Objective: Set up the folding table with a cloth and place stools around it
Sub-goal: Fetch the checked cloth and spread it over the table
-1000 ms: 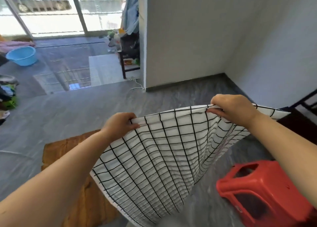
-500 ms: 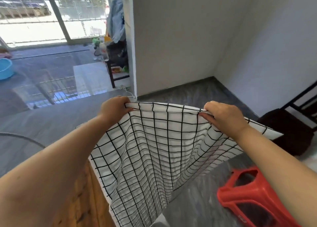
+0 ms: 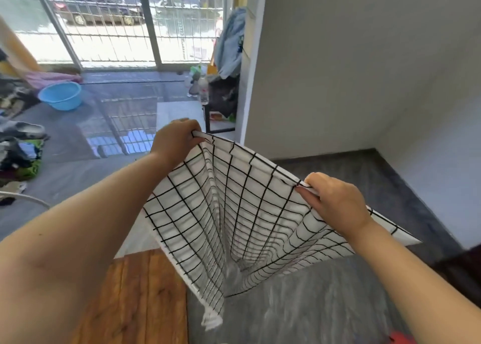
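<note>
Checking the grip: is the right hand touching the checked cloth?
Touching. The head view shows the right hand gripping the top edge of the checked cloth, which hangs down from it.

The left hand (image 3: 175, 138) and right hand (image 3: 335, 203) each pinch the top edge of a checked cloth (image 3: 234, 213), which hangs between them in folds above a wooden tabletop (image 3: 138, 297). A blue basin (image 3: 60, 95) sits on the grey floor (image 3: 325, 312) by the window.

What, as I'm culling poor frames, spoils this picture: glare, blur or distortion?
Head view: daylight blows out the window; its bars mirror on the shiny floor; the cloth is blurred at its hanging tip; the wide lens tilts and bows the edges of the wall.
</note>
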`<state>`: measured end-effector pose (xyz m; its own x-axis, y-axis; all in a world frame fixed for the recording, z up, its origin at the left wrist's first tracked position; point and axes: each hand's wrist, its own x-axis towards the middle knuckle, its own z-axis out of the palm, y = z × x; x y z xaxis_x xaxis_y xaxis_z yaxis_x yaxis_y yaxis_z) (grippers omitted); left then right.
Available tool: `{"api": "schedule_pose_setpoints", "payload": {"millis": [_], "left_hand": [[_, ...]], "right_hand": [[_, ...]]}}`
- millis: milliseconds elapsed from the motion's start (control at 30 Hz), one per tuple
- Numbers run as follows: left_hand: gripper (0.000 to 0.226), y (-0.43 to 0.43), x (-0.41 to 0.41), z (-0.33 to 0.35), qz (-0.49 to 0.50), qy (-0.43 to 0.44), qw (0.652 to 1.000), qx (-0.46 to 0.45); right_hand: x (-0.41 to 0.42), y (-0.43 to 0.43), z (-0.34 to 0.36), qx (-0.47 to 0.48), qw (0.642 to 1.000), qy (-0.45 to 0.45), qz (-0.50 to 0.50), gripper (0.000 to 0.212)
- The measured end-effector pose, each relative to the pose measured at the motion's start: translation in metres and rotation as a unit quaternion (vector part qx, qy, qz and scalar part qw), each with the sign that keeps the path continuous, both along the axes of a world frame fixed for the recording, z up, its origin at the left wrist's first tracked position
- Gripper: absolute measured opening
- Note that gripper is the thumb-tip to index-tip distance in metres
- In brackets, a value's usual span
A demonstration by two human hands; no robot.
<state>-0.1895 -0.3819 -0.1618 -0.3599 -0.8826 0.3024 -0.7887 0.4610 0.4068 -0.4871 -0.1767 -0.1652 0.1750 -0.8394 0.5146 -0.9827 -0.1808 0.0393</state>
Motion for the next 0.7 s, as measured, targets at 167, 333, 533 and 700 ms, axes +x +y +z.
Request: {"api": "schedule_pose_setpoints", "payload": {"millis": [167,333,533,700], "left_hand": [[0.019,-0.041,0.036,0.007,0.022,-0.003,0.999,-0.04],[0.022,-0.053,0.088,0.01,0.048,-0.024,0.995,-0.084],[0.018,-0.036,0.172,0.021,0.038,-0.09,0.982,-0.16],[0.014,-0.015,0.26,0.024,-0.009,-0.16,0.963,-0.216]], "right_hand": [[0.027,-0.053,-0.005,0.01,0.998,-0.046,0.041,0.031],[0.066,-0.088,-0.009,0.003,0.993,-0.076,0.087,0.031],[0.125,-0.106,-0.017,0.013,0.987,-0.099,0.123,0.033],[0.191,-0.1,-0.026,0.014,0.984,-0.098,0.148,0.033]]}}
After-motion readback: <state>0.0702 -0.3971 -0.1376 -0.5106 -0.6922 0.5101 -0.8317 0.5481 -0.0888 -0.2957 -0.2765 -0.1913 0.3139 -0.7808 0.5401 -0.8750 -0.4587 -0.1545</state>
